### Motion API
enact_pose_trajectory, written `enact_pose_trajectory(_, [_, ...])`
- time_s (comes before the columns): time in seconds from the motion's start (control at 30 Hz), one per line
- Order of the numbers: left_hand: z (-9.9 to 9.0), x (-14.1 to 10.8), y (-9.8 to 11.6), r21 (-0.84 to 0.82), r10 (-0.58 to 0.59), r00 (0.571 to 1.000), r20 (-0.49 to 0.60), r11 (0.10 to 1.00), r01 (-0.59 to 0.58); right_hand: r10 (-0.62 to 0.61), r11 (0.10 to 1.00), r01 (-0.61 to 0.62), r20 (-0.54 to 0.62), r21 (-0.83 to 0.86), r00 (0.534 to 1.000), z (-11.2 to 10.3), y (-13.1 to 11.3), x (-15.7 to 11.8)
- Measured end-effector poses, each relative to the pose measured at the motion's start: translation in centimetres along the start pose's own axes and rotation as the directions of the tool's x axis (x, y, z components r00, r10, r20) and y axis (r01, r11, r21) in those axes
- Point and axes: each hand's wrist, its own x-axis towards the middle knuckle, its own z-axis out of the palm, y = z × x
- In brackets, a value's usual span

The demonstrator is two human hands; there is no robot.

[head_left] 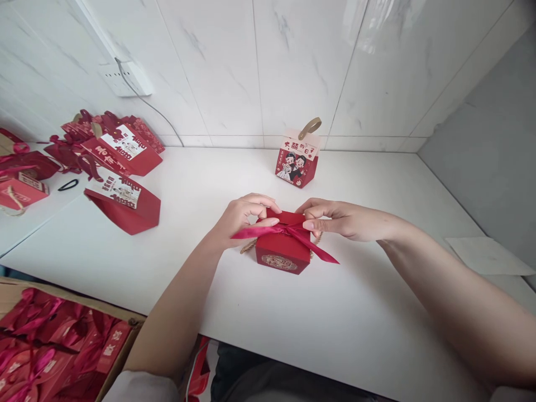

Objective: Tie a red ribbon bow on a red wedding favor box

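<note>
A small red gift box [282, 251] with a gold round emblem on its front stands on the white table [234, 312]. Around its top runs a magenta ribbon [320, 251], crossed at the front, its two tails pointing left and right. My left hand [251, 216] pinches the ribbon at the box's upper left, fingers over the top edge. At the upper right, my right hand [335, 218] has its thumb and fingers closed on the ribbon near the crossing. Twisted gold cord [248, 246] shows on both sides of the box.
Behind stands a box with a cartoon couple [296, 167] and a tan handle. Several red boxes [136, 209] lie at the left, beside a black loop [68, 185]. A carton [136, 329] of red boxes and ribbons is at the lower left. A tiled wall bounds the back.
</note>
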Motion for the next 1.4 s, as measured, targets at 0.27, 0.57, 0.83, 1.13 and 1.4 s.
enact_pose_trajectory(0.27, [0.0,0.2,-0.5,0.031,0.023,0.999,0.050,0.999,-0.024,0.018,0.997,-0.021,0.045,0.075,0.999,-0.2,0.3,0.1])
enact_pose_trajectory(0.57, [0.4,0.0,0.9,0.082,-0.100,0.972,-0.214,0.989,0.120,0.008,0.984,0.015,-0.127,0.178,0.992,0.3,0.4,0.4])
enact_pose_trajectory(0.83, [-2.2,-0.6,0.7,0.062,-0.631,0.739,0.237,0.769,0.636,0.020,0.983,0.014,-0.185,0.184,0.983,0.9,0.2,0.4])
enact_pose_trajectory(1.13, [-1.9,-0.3,1.5,-0.060,-0.621,0.604,0.500,0.671,0.739,-0.071,0.984,0.025,-0.258,-0.175,0.964,0.6,-0.8,-0.5])
enact_pose_trajectory(1.4, [-1.9,-0.2,1.1,-0.127,-0.465,0.650,0.601,0.747,0.652,0.026,0.972,-0.087,-0.269,-0.217,0.963,-1.0,-1.3,-1.8])
